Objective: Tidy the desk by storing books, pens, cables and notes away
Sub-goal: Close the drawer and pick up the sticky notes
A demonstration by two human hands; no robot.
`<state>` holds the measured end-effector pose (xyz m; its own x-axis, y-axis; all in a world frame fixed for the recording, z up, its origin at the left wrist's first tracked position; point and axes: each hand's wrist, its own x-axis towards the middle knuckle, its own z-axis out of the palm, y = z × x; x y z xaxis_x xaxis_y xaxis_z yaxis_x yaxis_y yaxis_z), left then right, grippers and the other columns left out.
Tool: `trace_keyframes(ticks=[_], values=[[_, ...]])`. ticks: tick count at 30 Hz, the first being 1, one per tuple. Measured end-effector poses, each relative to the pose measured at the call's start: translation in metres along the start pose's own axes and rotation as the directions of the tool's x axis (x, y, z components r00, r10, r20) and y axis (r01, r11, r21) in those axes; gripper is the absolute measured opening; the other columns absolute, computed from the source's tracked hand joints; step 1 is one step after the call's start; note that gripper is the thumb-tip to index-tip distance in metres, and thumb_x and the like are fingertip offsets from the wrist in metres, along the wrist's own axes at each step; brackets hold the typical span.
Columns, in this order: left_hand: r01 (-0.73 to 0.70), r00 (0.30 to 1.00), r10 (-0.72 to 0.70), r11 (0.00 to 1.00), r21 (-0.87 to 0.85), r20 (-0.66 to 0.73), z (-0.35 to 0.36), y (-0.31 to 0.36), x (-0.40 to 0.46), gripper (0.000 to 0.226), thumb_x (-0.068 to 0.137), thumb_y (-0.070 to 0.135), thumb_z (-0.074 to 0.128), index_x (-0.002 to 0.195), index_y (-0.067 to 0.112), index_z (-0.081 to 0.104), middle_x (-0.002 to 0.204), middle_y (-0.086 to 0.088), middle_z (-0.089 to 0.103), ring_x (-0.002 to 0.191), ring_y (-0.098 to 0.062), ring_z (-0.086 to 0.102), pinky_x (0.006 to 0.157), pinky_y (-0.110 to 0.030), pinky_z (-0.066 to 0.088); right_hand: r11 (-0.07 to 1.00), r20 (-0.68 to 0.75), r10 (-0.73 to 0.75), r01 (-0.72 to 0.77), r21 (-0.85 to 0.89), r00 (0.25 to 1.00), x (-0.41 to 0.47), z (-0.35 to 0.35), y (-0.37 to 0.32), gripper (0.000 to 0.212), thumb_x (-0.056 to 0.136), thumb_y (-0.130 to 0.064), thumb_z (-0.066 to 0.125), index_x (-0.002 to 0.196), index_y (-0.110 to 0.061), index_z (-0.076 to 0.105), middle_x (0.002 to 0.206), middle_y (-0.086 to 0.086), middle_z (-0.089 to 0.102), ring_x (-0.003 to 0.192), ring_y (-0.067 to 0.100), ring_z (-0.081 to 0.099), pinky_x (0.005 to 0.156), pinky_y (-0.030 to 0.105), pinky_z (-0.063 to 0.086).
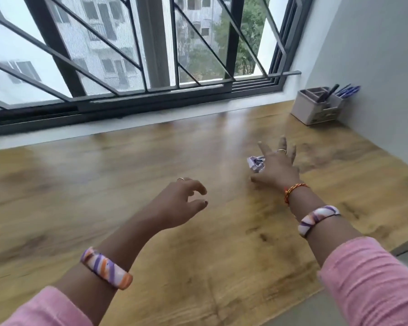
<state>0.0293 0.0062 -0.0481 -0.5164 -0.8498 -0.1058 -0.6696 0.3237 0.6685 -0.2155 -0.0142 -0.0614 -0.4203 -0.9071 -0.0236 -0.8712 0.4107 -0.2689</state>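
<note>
glossy wooden desk [127,175], crumpled paper note [256,164]

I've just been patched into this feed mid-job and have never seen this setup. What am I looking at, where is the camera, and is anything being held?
There is no machine here: a person in pink sleeves works with two bare hands. The single picture comes from a wide-angle camera on the person's head, looking forward and down.

The surface is a wooden desk below a barred window. On it lies a crumpled white and purple paper ball; in the far right corner stands a grey plastic desk organiser with blue pens in it.

The right hand is spread open, right beside the paper ball, with no grip on it yet. The left hand hovers with loosely curled fingers and holds nothing.
</note>
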Motion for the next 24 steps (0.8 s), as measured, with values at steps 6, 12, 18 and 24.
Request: trace_keyframes(ticks=[6, 12, 18, 24], values=[[0.119, 0.987, -0.124, 0.991, -0.054, -0.106, -0.045, -0.052, -0.039, 0.016, 0.087, 0.025, 0.061, 0.104, 0.027, 0.061, 0.115, 0.006, 0.055, 0.107, -0.007, 0.052, 0.086, -0.022, 0.037, 0.917, -0.144, -0.266, 0.296, 0.267, 0.953, -0.019, 0.017, -0.059, 0.029, 0.074, -0.039, 0.059, 0.088, -0.019, 0.074, 0.08, -0.004, 0.07, 0.103, 0.024, 0.058, 0.095, 0.032, 0.041], [0.489, 0.815, -0.462, 0.872, -0.013, -0.351, -0.103, -0.145, -0.153, 0.021, 0.088, 0.023, 0.06, 0.108, 0.019, 0.063, 0.105, -0.006, 0.057, 0.102, -0.024, 0.057, 0.075, -0.027, 0.042, 0.624, -0.069, -0.584, 0.502, 0.6, 0.809, -0.124, 0.047, -0.19, 0.019, 0.075, -0.024, 0.075, 0.089, -0.011, 0.074, 0.072, -0.019, 0.055, 0.087, 0.002, 0.059, 0.076, 0.005, 0.043], [0.752, 0.543, -0.475, 0.642, 0.149, -0.693, -0.145, -0.233, -0.281, 0.042, 0.085, 0.029, 0.061, 0.124, 0.014, 0.056, 0.139, -0.017, 0.045, 0.125, -0.037, 0.041, 0.101, -0.042, 0.037, 0.512, 0.033, -0.828, 0.731, 0.451, 0.56, -0.227, 0.103, -0.298, 0.02, 0.076, -0.043, 0.07, 0.091, -0.029, 0.074, 0.084, -0.012, 0.064, 0.078, -0.001, 0.055, 0.066, 0.008, 0.035], [0.91, 0.404, -0.693, 0.372, 0.184, -0.597, -0.158, -0.297, -0.356, 0.041, 0.094, 0.037, 0.038, 0.126, 0.012, 0.044, 0.134, -0.025, 0.041, 0.126, -0.041, 0.036, 0.102, -0.048, 0.037, 0.35, 0.153, -0.934, 0.915, 0.198, 0.324, -0.307, 0.115, -0.365, 0.035, 0.078, -0.049, 0.058, 0.101, -0.026, 0.072, 0.096, 0.0, 0.07, 0.092, 0.021, 0.06, 0.067, 0.022, 0.025]])
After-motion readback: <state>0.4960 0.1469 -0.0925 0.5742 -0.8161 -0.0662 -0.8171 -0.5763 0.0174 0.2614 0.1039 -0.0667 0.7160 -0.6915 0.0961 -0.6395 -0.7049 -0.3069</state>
